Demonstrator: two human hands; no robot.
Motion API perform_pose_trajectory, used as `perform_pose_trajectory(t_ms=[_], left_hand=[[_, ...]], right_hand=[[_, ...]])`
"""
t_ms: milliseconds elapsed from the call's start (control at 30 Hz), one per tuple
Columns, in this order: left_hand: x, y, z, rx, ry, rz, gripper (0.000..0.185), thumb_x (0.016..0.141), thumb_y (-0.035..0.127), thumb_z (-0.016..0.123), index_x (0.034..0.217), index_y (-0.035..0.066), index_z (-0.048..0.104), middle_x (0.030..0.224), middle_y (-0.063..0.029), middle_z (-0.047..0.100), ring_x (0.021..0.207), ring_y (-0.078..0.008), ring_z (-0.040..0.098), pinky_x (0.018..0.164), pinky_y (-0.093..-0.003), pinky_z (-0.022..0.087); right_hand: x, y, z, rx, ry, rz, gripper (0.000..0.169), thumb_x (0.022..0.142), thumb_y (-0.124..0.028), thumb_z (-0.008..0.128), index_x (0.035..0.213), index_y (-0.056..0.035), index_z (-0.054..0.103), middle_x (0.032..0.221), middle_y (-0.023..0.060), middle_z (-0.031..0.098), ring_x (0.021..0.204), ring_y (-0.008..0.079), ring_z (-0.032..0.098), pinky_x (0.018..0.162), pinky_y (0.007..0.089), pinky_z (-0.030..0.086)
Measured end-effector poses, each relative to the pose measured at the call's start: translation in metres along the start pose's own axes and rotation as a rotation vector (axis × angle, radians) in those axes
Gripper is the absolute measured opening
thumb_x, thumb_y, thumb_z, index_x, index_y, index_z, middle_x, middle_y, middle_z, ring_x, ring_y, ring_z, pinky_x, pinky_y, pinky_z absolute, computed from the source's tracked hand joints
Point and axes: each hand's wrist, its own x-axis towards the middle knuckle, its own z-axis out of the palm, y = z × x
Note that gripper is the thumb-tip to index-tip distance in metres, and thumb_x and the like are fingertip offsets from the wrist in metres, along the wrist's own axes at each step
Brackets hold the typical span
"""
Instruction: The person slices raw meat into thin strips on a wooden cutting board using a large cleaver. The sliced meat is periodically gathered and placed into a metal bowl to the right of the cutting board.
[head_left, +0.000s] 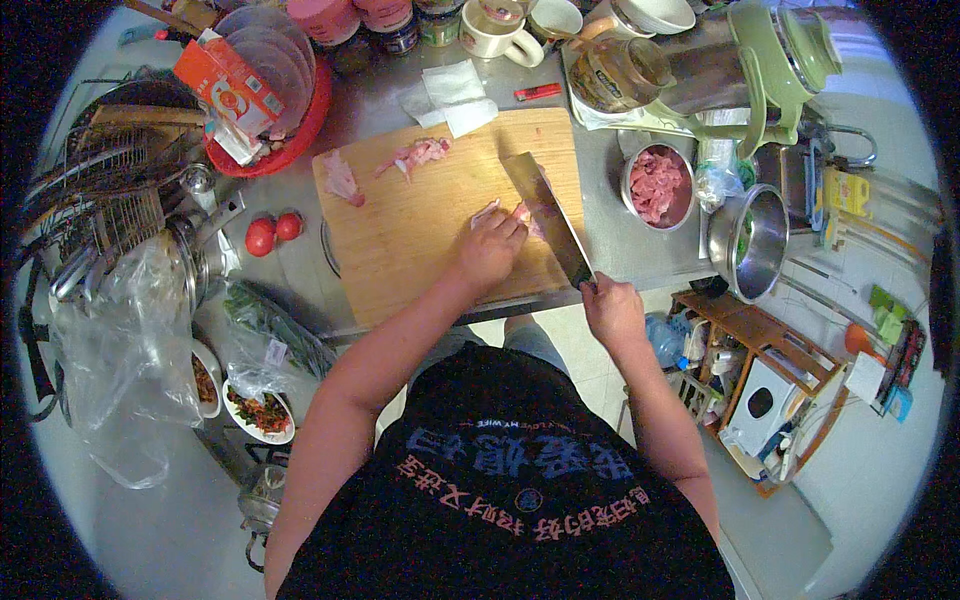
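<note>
A wooden cutting board (405, 262) lies on the metal counter in front of me. My right hand (613, 309) grips the handle of a Chinese cleaver (553, 221), whose broad blade slants across the board's right half. Just left of the blade, my left hand (491, 244) presses curled fingers onto a piece of raw meat (522, 213), partly hidden by hand and blade. Towards the board's far left lie a pale strip of raw meat (341, 178) and a cluster of trimmings (421, 155). Sliced meat (655, 186) fills a round metal bowl (682, 214) to the right.
Two tomatoes (260, 238) sit left of the board, near a red basin (319, 124). White paper towels (465, 97) and a red lighter (538, 91) lie behind it. A glass jar (611, 75) and steel basin (769, 255) are at right; bagged greens (274, 322) at left.
</note>
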Motion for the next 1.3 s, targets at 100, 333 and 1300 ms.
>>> perform_pose_trajectory(t_ms=[100,333,1300], left_hand=[[-0.002,0.002,-0.001,-0.041,0.024,-0.006,0.027,0.084,0.017,0.051,0.105,0.005,0.063,0.112,-0.0111,0.061,0.107,-0.0303,0.056,0.104,-0.0461,0.037],[-0.01,0.003,-0.008,-0.039,-0.052,-0.064,0.026,0.085,0.018,0.052,0.106,0.007,0.063,0.11,-0.0114,0.059,0.118,-0.0317,0.049,0.109,-0.0475,0.028],[-0.006,-0.014,0.01,-0.115,-0.134,0.158,0.031,0.082,0.014,0.05,0.109,0.001,0.057,0.127,-0.0181,0.052,0.103,-0.0316,0.055,0.105,-0.0535,0.034]], right_hand=[[0.008,0.01,-0.016,0.061,0.007,-0.07,0.019,0.084,-0.023,0.061,0.085,-0.0037,0.061,0.065,0.0216,0.061,0.063,0.0415,0.062,0.06,0.0513,0.051],[-0.024,0.009,-0.056,0.095,0.051,-0.072,0.018,0.085,-0.022,0.06,0.085,-0.0046,0.061,0.062,0.0222,0.059,0.06,0.0414,0.06,0.057,0.0503,0.05],[0.004,0.012,0.001,-0.013,0.033,-0.006,0.018,0.085,-0.021,0.058,0.086,-0.0034,0.061,0.066,0.0229,0.062,0.062,0.0409,0.063,0.059,0.051,0.052]])
